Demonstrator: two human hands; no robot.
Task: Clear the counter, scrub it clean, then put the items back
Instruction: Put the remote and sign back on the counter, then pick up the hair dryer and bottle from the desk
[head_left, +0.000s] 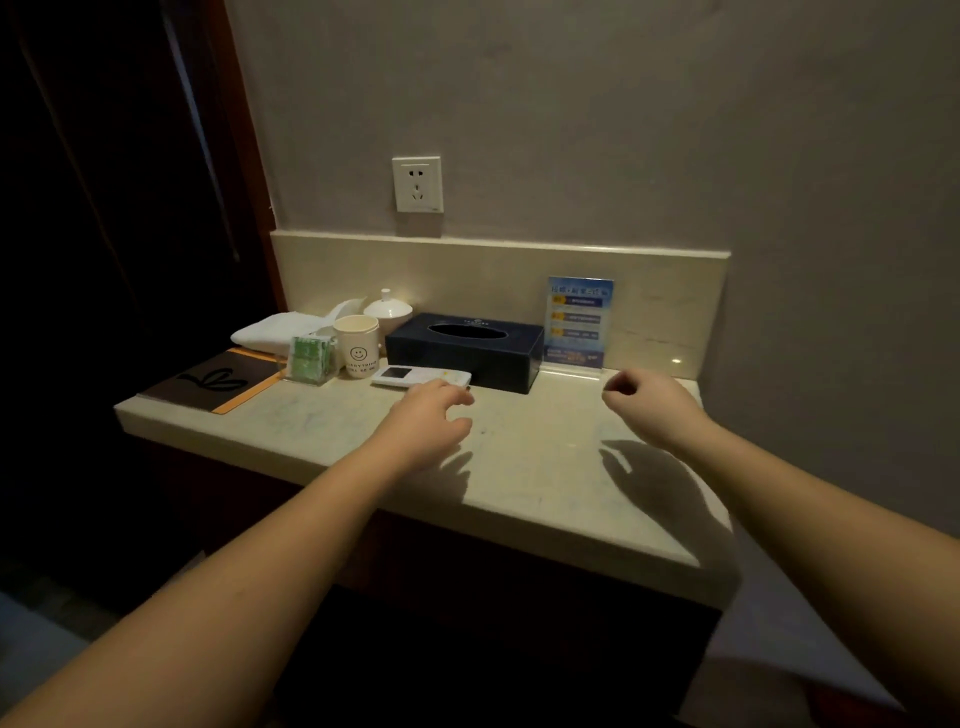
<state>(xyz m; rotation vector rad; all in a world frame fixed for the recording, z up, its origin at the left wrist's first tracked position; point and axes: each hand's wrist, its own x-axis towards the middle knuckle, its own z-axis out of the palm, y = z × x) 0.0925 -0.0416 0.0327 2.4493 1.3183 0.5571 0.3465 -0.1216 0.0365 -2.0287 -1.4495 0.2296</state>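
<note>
A pale marble counter (519, 467) carries a dark tissue box (462, 351), a white remote (410, 375), a smiley cup (357, 345), a green packet holder (309, 358), a white lidded cup (387, 310), a folded white towel (275, 327), a dark folder (213, 382) and a blue sign stand (577, 325). My left hand (428, 421) hovers just in front of the remote, fingers relaxed, its fingertips at the remote's near end. My right hand (649, 402) hangs over the counter's right side, fingers loosely curled, holding nothing.
A wall socket (417, 184) sits above the marble backsplash (493, 270). A dark wooden frame and curtain (156, 208) border the counter on the left. The counter's front edge drops to a dark cabinet (493, 623).
</note>
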